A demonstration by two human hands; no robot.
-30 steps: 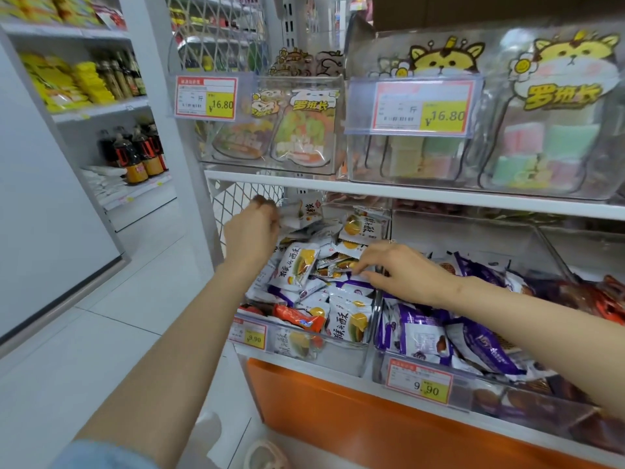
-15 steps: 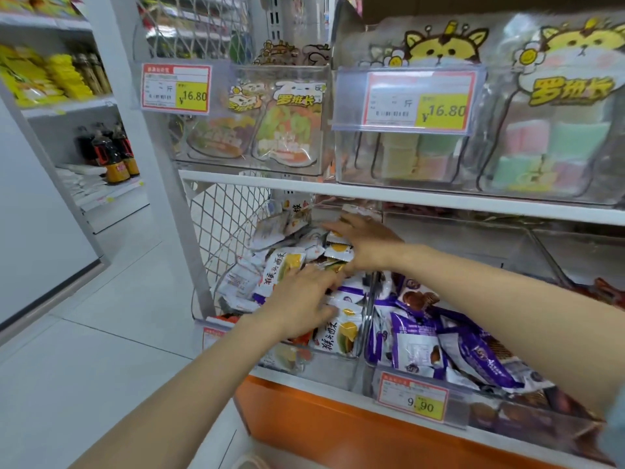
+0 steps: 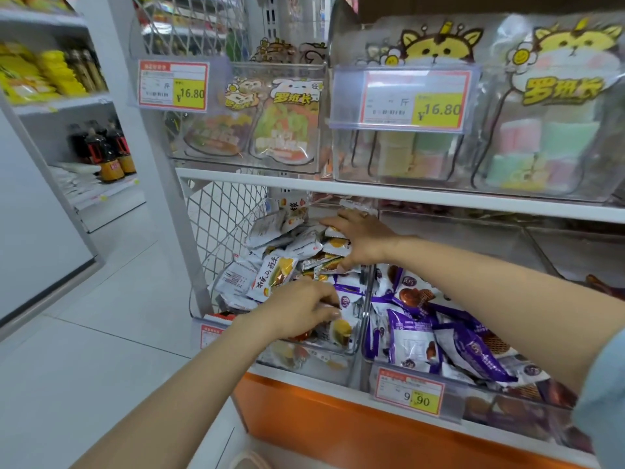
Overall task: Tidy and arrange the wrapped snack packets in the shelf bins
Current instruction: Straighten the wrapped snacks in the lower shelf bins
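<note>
The white snack packets [image 3: 270,279] lie heaped in the left clear bin [image 3: 304,362] on the lower shelf. The pile slopes up toward the back, which is probably why the hands work it from both ends. The right hand [image 3: 358,238] reaches deep, fingers spread flat over the upper packets, seemingly to stop the slope from sliding. The left hand [image 3: 297,309] lies at the front with its fingers curled down onto packets; I cannot tell whether it pinches one (the knuckles hide the fingertips). Purple packets [image 3: 456,340] fill the neighbouring bin. That bin's price tag [image 3: 409,396] reads 9.90. The left upper tag [image 3: 172,85] and the right upper tag [image 3: 416,101] both read ¥16.80. The cartoon bags [image 3: 292,98] in the upper bins carry 罗班长.
</note>
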